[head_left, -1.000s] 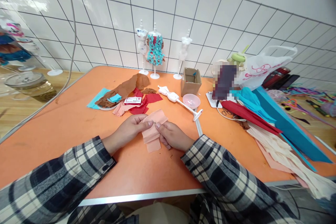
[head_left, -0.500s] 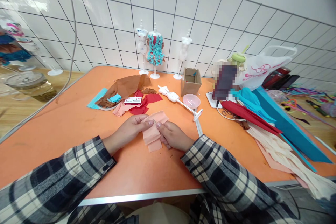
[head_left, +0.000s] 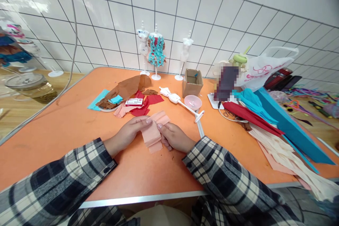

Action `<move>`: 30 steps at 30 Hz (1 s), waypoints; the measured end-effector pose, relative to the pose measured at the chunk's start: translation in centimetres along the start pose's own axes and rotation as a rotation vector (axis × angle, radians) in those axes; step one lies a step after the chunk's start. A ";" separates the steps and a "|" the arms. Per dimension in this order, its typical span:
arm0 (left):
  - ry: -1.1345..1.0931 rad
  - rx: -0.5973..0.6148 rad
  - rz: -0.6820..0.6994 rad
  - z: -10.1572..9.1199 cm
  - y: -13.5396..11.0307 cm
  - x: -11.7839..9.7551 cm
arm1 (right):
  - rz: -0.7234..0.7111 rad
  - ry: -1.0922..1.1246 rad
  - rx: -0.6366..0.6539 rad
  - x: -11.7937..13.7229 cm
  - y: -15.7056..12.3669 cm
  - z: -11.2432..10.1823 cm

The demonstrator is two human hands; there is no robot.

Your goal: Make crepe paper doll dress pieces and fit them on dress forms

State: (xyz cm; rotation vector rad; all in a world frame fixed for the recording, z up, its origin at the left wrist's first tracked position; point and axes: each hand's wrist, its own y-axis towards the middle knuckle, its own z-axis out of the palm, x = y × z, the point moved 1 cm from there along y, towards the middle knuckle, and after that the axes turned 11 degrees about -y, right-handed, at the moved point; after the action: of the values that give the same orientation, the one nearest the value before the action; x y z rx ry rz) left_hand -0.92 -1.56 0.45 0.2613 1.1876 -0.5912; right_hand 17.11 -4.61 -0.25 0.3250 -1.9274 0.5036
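Both my hands are closed on a folded piece of peach crepe paper [head_left: 152, 135], low over the orange table [head_left: 127, 178]. My left hand [head_left: 129, 131] pinches its upper left edge with thumb and fingers. My right hand [head_left: 177, 137] grips the right side, thumb on top and fingers curled beneath. A thin, short thing at the right thumb tip is too small to make out. Beyond my hands lie scraps of red crepe paper [head_left: 155, 99], brown crepe paper [head_left: 129, 86] and a small red-and-white box [head_left: 134, 102].
A white mini dress form [head_left: 172, 96] lies beside a pink bowl [head_left: 193, 102]. Behind stand a cardboard box [head_left: 192, 83] and several upright forms, one dressed in turquoise [head_left: 156, 51]. At right are a blurred-out phone [head_left: 226, 83], scissors [head_left: 228, 113] and rolls of coloured paper [head_left: 253, 117].
The peach paper has shifted and turned slightly between my hands. My left thumb has moved a little up and left, away from the right thumb; my right hand has barely moved.
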 end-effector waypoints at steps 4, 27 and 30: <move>-0.002 -0.039 0.006 -0.3 0.1 0.1 | -0.018 -0.027 -0.005 0.1 0.0 0.0; 0.213 -0.030 0.078 1.1 -0.2 -0.9 | -0.016 0.022 0.000 -0.2 0.1 0.0; 0.271 -0.040 0.078 0.9 -0.2 -0.8 | -0.038 0.023 0.011 -0.5 0.2 0.1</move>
State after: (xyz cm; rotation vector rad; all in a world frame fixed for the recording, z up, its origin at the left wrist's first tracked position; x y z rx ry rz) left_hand -0.51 -1.91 1.58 0.3605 1.4420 -0.4730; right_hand 17.14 -4.44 -0.76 0.3604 -1.8936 0.4911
